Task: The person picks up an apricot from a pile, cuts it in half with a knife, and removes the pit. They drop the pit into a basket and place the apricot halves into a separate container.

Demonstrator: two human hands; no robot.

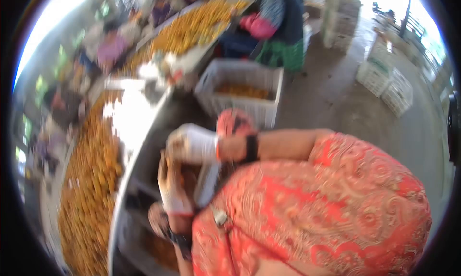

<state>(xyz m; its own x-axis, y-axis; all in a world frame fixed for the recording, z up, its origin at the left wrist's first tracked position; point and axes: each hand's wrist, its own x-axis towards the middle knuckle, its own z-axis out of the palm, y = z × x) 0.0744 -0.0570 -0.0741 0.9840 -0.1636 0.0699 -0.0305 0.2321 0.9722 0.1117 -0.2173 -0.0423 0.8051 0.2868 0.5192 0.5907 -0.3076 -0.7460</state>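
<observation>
My right hand, in a white glove with stained fingertips, has its fingers closed. Just below it, my left hand wears a similar glove, its fingers bent up against the right fingertips. Whatever is between them is too small and blurred to make out. Both hands are over the crates beside the table edge. A pale crate with brownish contents is partly hidden behind them. Left of the hands, the metal table bears a long heap of yellow-orange pieces.
A grey crate with orange pieces stands above my hands; another dark crate is at the lower left. A co-worker in pink gloves sits near a green crate. Several people line the table's far side. White crates stand right.
</observation>
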